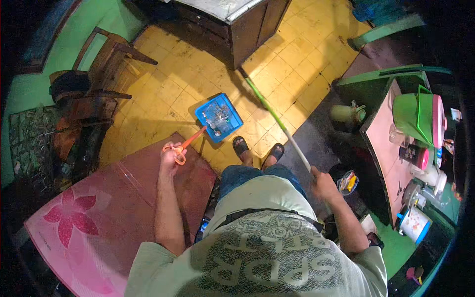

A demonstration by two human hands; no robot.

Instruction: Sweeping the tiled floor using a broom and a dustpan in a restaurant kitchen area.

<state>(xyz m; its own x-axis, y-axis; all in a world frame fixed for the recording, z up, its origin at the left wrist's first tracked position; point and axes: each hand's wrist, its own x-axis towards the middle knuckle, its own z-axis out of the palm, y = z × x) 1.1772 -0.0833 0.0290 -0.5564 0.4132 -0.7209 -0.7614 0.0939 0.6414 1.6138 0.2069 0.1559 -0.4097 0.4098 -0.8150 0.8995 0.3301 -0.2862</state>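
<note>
My left hand (pixel 170 157) grips an orange handle (pixel 193 137) whose far end meets the near left edge of a blue plastic dustpan (pixel 237 122). Clear plastic scraps and other litter (pixel 218 118) lie in the pan. Closed around a long green and white pole (pixel 276 117) is my right hand (pixel 324 185). The pole slants up and away over the floor, its dark far end beside the corner of a wooden cabinet; what it ends in is hidden.
A dark wooden cabinet (pixel 249 35) stands ahead. Wooden chairs (pixel 100 55) line the left wall. A pink flowered tabletop (pixel 122 208) lies at my left. On the right, a pink-topped counter (pixel 384 137) holds a green container (pixel 412 115), jars and pots.
</note>
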